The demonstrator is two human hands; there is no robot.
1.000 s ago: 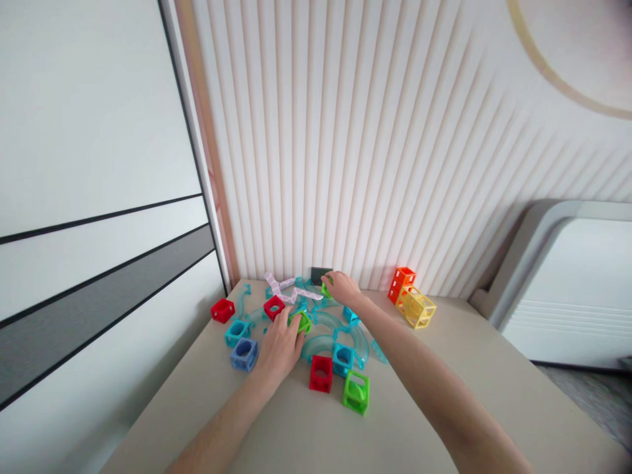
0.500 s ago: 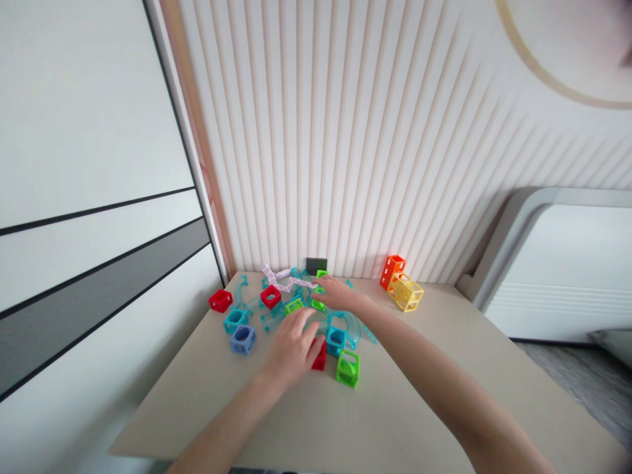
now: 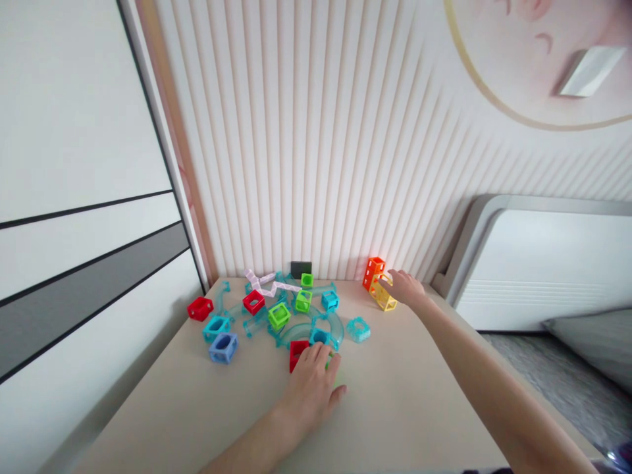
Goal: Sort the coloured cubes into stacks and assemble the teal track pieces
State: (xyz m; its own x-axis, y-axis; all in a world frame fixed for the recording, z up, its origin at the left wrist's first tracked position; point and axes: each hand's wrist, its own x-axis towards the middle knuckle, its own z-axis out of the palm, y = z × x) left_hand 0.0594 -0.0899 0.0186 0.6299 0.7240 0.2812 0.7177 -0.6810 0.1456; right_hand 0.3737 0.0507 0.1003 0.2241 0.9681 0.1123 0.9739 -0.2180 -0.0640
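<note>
My left hand (image 3: 313, 382) lies near the middle of the beige table (image 3: 419, 408). Its fingers curl over a green cube that is almost wholly hidden, right beside a red cube (image 3: 296, 349). My right hand (image 3: 405, 288) reaches to the back right, fingers closed on a yellow open-frame cube (image 3: 383, 297) that stands against an orange block stack (image 3: 373, 270). Between my hands lie clear teal curved track pieces (image 3: 316, 324) and a small teal ring piece (image 3: 358, 329).
Further back and left lie loose cubes: green (image 3: 279, 316), teal (image 3: 216, 326), blue (image 3: 223, 347) and red (image 3: 200, 308). A pale zigzag track (image 3: 264, 284) and a dark block (image 3: 301, 268) sit by the slatted wall. A white padded unit (image 3: 543, 276) stands on the right.
My right hand left the green cubes at the back middle and moved right to the yellow cube. My left hand drew back toward me onto the near green cube. The view shifted right.
</note>
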